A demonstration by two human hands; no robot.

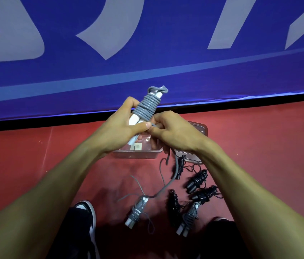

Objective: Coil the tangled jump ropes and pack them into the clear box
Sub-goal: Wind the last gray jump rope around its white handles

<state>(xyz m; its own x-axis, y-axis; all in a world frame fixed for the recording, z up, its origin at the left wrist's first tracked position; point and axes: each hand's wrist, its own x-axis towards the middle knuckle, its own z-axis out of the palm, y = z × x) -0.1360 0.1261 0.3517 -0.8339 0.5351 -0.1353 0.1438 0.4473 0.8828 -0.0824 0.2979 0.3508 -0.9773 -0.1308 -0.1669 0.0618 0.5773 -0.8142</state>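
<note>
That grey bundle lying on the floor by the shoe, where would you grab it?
Grip the grey bundle across its wrapped middle, coming from above. It lies flat on the red floor, the coils give a thick waist, and loose cord trails off both ends.

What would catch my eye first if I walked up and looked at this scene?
Two hands at centre: the left hand grips white handles wound with grey rope, and the right hand pinches its loose end. Beneath them a clear box sits on the red floor; bundled black ropes lie nearer the person.
</note>
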